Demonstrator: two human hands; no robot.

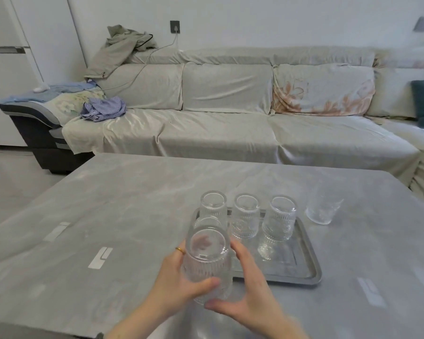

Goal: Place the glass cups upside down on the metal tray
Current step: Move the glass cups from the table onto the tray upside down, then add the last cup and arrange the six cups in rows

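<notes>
A ribbed glass cup [207,261] is held upside down, base toward me, above the near left corner of the metal tray [301,270]. My left hand [174,282] grips its left side and my right hand [250,287] its right side. Three cups stand upside down along the tray's far side: one on the left [213,206], one in the middle [245,216], one on the right [279,218]. Another inverted cup [207,222] shows partly behind the held one. One more cup [323,206] stands upright on the table, right of the tray.
The tray lies on a grey table [132,204] under a clear cover. Behind the table runs a long sofa [230,123] draped in pale cloth, with clothes [103,108] piled at its left end.
</notes>
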